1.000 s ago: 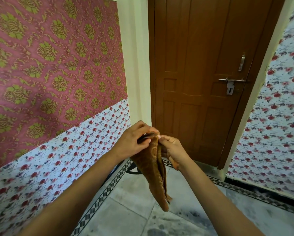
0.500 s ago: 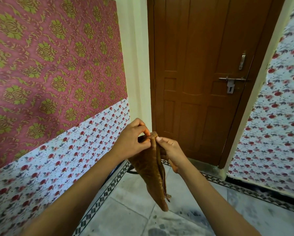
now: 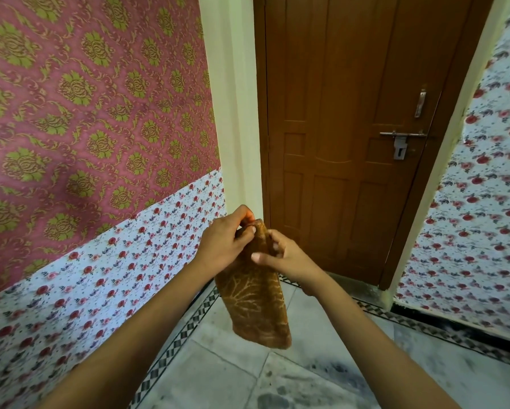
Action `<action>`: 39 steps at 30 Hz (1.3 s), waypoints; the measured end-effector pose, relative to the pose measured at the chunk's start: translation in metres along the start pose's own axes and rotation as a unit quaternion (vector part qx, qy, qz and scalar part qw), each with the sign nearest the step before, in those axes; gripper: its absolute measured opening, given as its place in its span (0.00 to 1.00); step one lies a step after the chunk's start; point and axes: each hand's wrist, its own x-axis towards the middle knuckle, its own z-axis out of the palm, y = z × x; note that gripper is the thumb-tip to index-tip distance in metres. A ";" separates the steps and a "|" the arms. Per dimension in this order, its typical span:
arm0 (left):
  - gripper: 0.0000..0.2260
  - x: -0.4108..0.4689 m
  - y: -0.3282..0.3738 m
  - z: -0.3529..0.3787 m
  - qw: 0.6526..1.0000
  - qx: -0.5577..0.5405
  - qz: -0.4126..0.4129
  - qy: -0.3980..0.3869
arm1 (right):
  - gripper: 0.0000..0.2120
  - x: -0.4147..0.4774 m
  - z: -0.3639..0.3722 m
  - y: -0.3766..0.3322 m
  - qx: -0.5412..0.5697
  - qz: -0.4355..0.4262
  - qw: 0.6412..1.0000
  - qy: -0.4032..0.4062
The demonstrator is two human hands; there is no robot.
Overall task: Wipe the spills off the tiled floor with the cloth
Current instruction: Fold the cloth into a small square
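Both your forearms reach forward from the bottom corners and meet at the middle of the view, raised well above the floor. Your left hand (image 3: 225, 246) is curled with its back toward you, thumb and forefinger pinched together on the top edge of the cloth (image 3: 255, 302); that grip is closed tight on the fabric. Your right hand (image 3: 289, 262) sits just beside it, touching the cloth from the other side, with the thumb laid flat across the front of the fabric and the fingers wrapped round behind, so this grip is also closed on the cloth, a little below the left one. The cloth hangs down from the two hands in the air, clear of the floor, in front of the lower part of the door (image 3: 354, 143). It is a rust-brown piece with a pale branching pattern on the face toward you, bunched narrow at the top where you hold it and widening to a folded, slightly rounded lower edge. Below it the tiled floor (image 3: 227, 376) is pale grey marble with a black-and-white checked border along the wall, and dark smudged spills (image 3: 330, 370) lie on the tiles under your right forearm, with another dark patch near the bottom edge.
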 end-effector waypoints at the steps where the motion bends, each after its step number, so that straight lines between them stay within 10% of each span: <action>1: 0.06 0.001 0.000 -0.001 1.000 0.002 0.006 -0.008 | 0.13 0.001 0.001 0.004 -0.032 -0.014 0.999 0.016; 6: 0.12 0.002 0.001 -0.016 0.985 -0.145 -0.075 -0.052 | 0.05 0.002 0.001 0.008 0.068 -0.023 0.994 0.077; 9: 0.20 -0.001 0.000 -0.023 0.915 -0.269 -0.227 -0.199 | 0.05 0.003 -0.005 0.005 0.112 -0.033 0.991 0.070; 12: 0.12 0.000 -0.002 -0.023 0.880 -0.315 -0.310 -0.174 | 0.06 0.004 -0.012 0.003 0.108 -0.012 0.993 0.045; 19: 0.07 0.024 0.009 -0.034 0.946 -0.163 -0.230 -0.157 | 0.11 0.004 -0.006 0.030 0.043 0.114 0.978 0.167; 24: 0.11 0.028 0.029 -0.037 0.979 -0.039 -0.144 -0.137 | 0.26 -0.008 0.017 0.054 0.383 0.241 0.882 0.134; 29: 0.03 0.006 0.051 -0.025 0.952 -0.180 -0.177 -0.172 | 0.32 -0.009 0.044 0.078 0.490 0.313 0.801 0.142; 35: 0.02 -0.017 0.055 -0.016 0.827 -0.410 -0.336 -0.185 | 0.33 -0.014 0.053 0.073 0.637 0.197 0.730 0.151; 39: 0.05 -0.023 0.040 -0.004 0.847 -0.365 -0.359 -0.143 | 0.30 -0.013 0.045 0.069 0.635 0.143 0.747 0.137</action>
